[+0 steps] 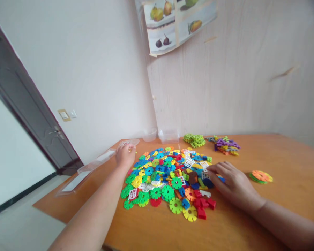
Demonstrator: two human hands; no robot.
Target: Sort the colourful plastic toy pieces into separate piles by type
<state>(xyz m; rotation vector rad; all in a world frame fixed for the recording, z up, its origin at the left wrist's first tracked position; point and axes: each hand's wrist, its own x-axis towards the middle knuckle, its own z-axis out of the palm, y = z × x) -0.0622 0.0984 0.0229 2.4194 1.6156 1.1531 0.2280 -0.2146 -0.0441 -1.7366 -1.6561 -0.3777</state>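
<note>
A mixed heap of plastic building pieces lies on the table, with notched discs such as a green disc, red blocks and white lattice window pieces. At the heap's far left edge is my left hand, its fingers curled together; whatever they hold is too small to make out. My right hand reaches over the heap's right edge, fingertips drawn together beside a white lattice piece. A blue piece shows partly beneath that hand. What is between its fingertips is hidden.
To the right sits a small stack of orange, yellow and green discs. Green interlocking pieces and a purple-and-mixed pile lie at the back. Clear plastic containers stand against the wall; transparent lids lie left.
</note>
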